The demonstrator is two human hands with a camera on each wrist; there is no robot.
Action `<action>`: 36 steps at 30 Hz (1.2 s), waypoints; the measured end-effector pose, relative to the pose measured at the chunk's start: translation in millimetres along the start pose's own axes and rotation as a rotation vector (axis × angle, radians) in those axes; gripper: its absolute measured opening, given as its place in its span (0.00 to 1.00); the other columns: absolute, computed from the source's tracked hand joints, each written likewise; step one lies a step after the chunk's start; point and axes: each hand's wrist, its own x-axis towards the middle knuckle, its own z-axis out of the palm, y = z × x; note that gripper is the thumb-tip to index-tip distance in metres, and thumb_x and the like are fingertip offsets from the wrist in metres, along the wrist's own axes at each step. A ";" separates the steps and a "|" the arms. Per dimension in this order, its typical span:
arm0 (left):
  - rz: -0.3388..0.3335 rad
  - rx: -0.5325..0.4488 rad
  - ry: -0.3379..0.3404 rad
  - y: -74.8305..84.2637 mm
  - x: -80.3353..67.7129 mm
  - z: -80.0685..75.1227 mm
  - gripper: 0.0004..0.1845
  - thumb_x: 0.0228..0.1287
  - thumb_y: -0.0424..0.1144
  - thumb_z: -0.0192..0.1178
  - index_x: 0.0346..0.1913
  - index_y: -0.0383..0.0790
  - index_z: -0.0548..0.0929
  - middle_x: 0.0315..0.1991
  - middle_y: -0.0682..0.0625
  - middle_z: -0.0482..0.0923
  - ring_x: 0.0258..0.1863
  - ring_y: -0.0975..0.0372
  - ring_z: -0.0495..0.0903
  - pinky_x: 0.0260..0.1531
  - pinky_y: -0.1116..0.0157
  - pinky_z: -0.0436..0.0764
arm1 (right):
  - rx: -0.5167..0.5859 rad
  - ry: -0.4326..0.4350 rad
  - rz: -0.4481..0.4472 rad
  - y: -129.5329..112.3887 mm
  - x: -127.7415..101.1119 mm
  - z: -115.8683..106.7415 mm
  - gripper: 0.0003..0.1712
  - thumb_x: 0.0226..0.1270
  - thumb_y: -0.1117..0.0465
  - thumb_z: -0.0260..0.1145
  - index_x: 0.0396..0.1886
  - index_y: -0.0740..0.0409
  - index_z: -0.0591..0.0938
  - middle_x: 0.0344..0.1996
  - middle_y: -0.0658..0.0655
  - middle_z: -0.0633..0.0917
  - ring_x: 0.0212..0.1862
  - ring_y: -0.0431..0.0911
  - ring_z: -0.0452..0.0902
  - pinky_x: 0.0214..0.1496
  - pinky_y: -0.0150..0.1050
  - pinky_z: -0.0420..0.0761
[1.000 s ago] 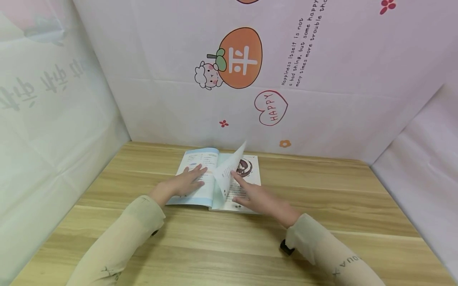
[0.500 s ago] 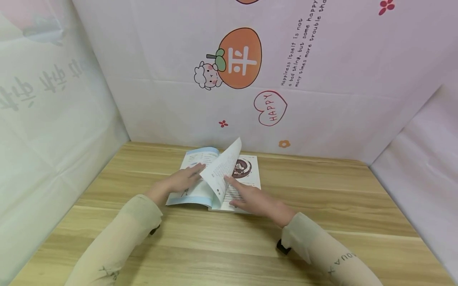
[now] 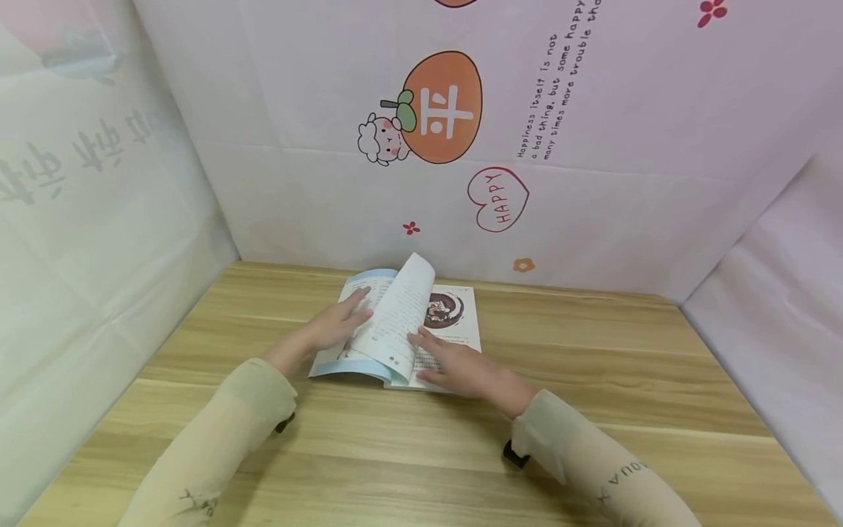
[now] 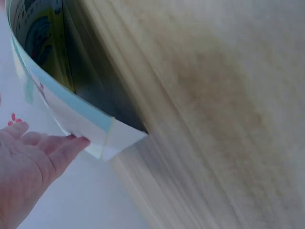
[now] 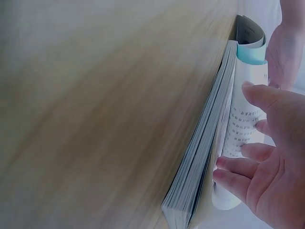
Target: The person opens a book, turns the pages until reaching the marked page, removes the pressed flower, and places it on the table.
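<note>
An open book (image 3: pixel 454 313) with a thick stack of pages (image 5: pixel 205 129) lies at the far side of the table. Its left pages have light blue borders, and a dark round picture is printed on the right page. One page (image 3: pixel 395 318) stands curved over the middle, its edge leaning left. My left hand (image 3: pixel 334 326) lies on the left side with fingers extended; in the left wrist view its fingertips touch the bowed pages (image 4: pixel 86 112). My right hand (image 3: pixel 461 364) is over the right page, fingers spread, fingertips at the curved page in the right wrist view.
The book lies on a wood-grain table (image 3: pixel 395 454) whose back edge meets a printed white cloth wall (image 3: pixel 316 197). Further cloth walls rise at left and right. A dark device (image 3: pixel 516 455) shows under the right wrist.
The curved page has swung from right to left and now leans over the left side. My right hand has shifted slightly left; my left hand has moved little.
</note>
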 end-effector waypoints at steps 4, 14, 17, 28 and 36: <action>0.050 0.054 0.020 6.1 0.9 4.4 0.36 0.83 0.47 0.47 0.83 0.37 0.47 0.82 0.33 0.36 0.79 0.38 0.45 0.74 0.40 0.49 | -0.007 -0.006 -0.008 -2.9 3.2 1.9 0.39 0.77 0.51 0.65 0.81 0.52 0.62 0.79 0.63 0.59 0.68 0.61 0.73 0.68 0.55 0.73; 0.060 0.239 -0.017 17.2 0.5 11.5 0.35 0.83 0.46 0.48 0.83 0.41 0.50 0.82 0.35 0.29 0.77 0.31 0.35 0.71 0.34 0.49 | -0.024 0.005 -0.040 -13.8 10.3 4.7 0.37 0.77 0.51 0.64 0.80 0.54 0.64 0.77 0.66 0.62 0.61 0.61 0.80 0.61 0.56 0.79; 0.062 0.260 -0.030 19.6 0.5 11.2 0.34 0.83 0.46 0.48 0.83 0.42 0.52 0.82 0.36 0.30 0.77 0.31 0.35 0.72 0.34 0.49 | -0.015 0.000 -0.048 -17.0 11.1 5.3 0.37 0.78 0.52 0.64 0.80 0.54 0.64 0.77 0.67 0.62 0.55 0.58 0.84 0.60 0.54 0.80; 0.078 0.280 -0.068 23.1 -2.3 13.2 0.33 0.83 0.47 0.46 0.83 0.41 0.52 0.83 0.38 0.33 0.77 0.31 0.34 0.71 0.32 0.47 | -0.016 -0.023 -0.074 -28.1 9.9 7.8 0.36 0.79 0.55 0.63 0.80 0.56 0.63 0.75 0.69 0.62 0.36 0.44 0.86 0.51 0.46 0.85; 0.075 0.299 -0.080 23.6 -1.9 14.2 0.33 0.83 0.48 0.47 0.83 0.42 0.53 0.83 0.39 0.35 0.77 0.31 0.34 0.71 0.33 0.47 | -0.041 -0.022 -0.116 -34.0 12.9 10.2 0.37 0.78 0.53 0.64 0.79 0.58 0.64 0.75 0.70 0.63 0.26 0.38 0.78 0.48 0.41 0.85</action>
